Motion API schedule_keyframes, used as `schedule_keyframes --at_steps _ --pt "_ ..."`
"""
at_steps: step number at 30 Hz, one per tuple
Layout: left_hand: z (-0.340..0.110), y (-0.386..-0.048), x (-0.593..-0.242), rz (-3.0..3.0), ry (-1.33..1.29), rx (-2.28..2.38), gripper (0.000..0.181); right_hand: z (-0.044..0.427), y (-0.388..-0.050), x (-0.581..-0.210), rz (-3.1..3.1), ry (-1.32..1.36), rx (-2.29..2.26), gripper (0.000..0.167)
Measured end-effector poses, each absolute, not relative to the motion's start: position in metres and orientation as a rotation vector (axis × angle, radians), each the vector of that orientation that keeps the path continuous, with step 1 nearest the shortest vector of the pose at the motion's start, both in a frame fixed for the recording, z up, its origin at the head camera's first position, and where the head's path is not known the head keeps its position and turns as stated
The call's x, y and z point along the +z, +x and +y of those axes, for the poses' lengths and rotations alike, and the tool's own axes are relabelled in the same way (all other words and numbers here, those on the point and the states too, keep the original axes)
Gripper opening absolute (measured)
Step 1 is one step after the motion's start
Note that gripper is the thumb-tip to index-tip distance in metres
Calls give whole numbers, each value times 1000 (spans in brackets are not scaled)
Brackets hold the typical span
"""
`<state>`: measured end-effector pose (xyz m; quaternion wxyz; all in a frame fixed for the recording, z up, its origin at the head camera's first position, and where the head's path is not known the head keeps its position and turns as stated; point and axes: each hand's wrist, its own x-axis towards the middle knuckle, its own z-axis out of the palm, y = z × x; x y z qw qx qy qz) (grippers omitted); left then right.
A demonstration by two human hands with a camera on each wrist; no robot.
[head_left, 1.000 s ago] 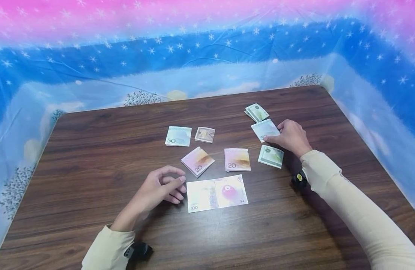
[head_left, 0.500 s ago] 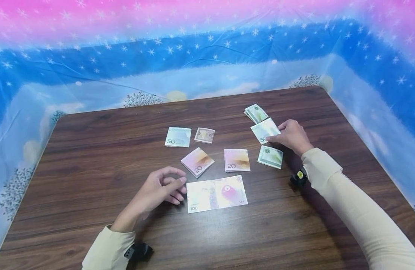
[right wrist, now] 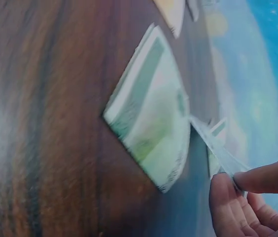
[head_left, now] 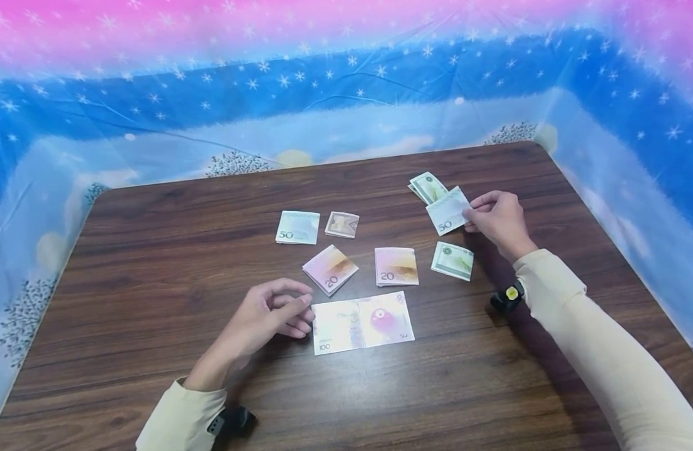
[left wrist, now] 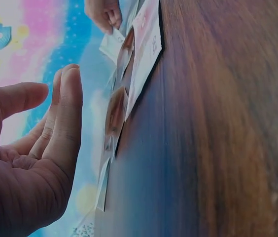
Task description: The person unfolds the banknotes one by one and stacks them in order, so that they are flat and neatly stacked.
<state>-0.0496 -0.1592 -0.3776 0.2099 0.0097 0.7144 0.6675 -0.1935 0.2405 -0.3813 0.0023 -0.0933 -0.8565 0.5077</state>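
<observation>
Right hand (head_left: 500,222) pinches the folded 50 note (head_left: 447,212)

The fingers (right wrist: 222,192) are closed on its right edge; in the head view it partly covers the upper green note (head_left: 430,186). The left hand (head_left: 267,315), fingers loosely bent and holding nothing, is just beside the 100 note (head_left: 360,323) on the table (head_left: 437,394). Lifting seems the step in hand; the next move likely calls for a steady pinch, clear of the lower green note (head_left: 452,261)

Pinched in the right fingers (head_left: 485,199), the 50 note (head_left: 449,210) is pale blue-green; the folded note (head_left: 452,260) on their near side is green with a darker band. Beside the left fingers (left wrist: 69,116), the 100 note (head_left: 339,324) is whitish with a pink blotch. Beneath both, the counter (head_left: 346,401) is streaky dark brown; beyond, the cloth (head_left: 324,81) runs pink to blue with white snowflakes.
</observation>
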Motion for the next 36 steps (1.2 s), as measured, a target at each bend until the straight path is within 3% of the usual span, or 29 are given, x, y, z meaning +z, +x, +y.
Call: schedule_keyframes --at_steps 14,26,36 --pt "-143 -48 -371 1954 40 1945 35 220 -159 -356 -2476 -235 2010 23" --pt "-119 -53 -373 1787 18 2057 43 168 -120 -364 -2417 -159 2384 22" --pt "-105 -60 -381 1791 -168 2088 44 136 -100 -368 -2397 -48 2538 19"
